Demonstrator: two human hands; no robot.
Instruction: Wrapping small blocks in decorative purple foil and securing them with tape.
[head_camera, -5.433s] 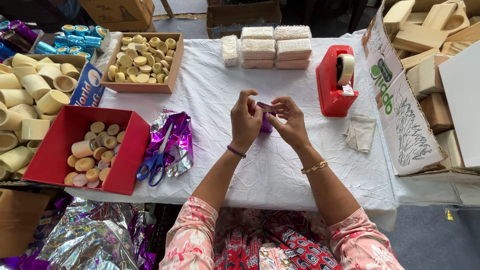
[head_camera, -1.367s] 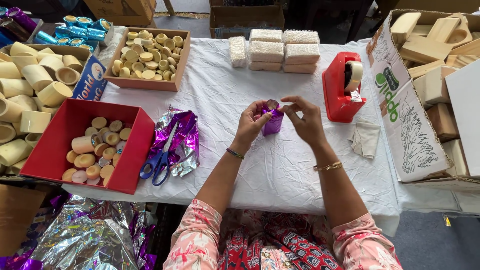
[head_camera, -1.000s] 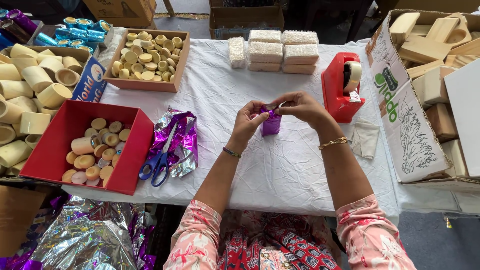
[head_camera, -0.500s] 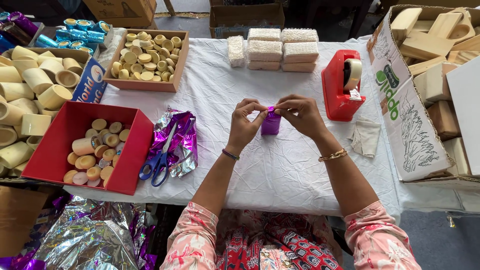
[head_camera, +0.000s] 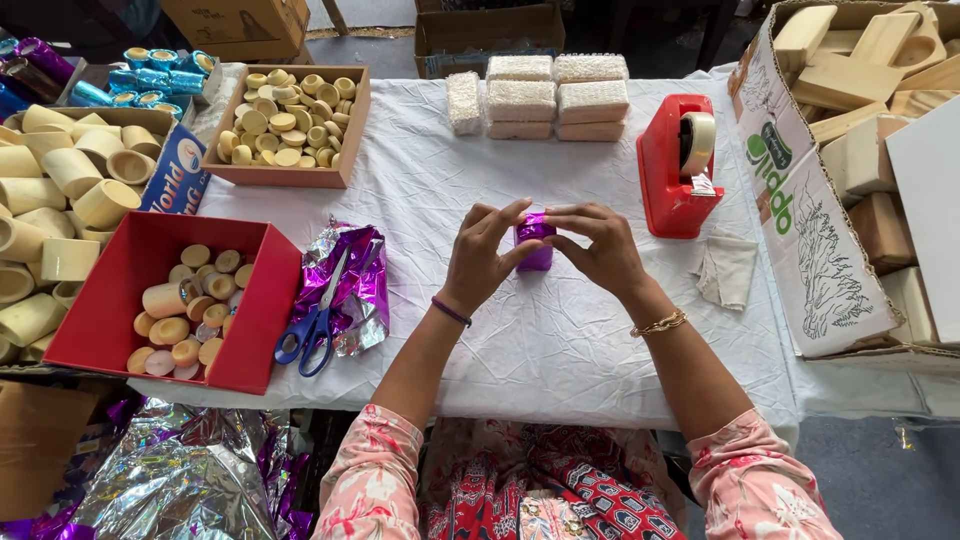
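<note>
Two hands meet over the middle of the white-clothed surface (head_camera: 560, 330) in the head view, the only view there is. Between them stands a small cylinder wrapped in shiny purple foil (head_camera: 535, 243), resting on the cloth just below the red tape dispenser (head_camera: 672, 170). The left hand (head_camera: 482, 260) curls around its left side, thumb and fingertips pinching the foil near the top; the right hand (head_camera: 600, 248) closes on it from the right, fingertips pressing down on the upper edge. Both hands are narrowed onto the foil, neither spread wide.

To the left lie blue-handled scissors (head_camera: 312, 325) on a crumpled sheet of purple foil (head_camera: 355, 285), touching a red box of short pale wooden rounds (head_camera: 165, 300). Farther back sits a brown cardboard tray of similar pale discs (head_camera: 285, 120), and behind the hands a stack of whitish textured blocks (head_camera: 545, 95). A folded grey cloth (head_camera: 725, 270) lies near the dispenser.

As a judgement: the thin foil could tear if the fingertips pull too hard at the top edge, and folds held only by pressure may spring open once the grip loosens. The cylinder could also tip on the wrinkled cloth if the two hands press unevenly.
</note>
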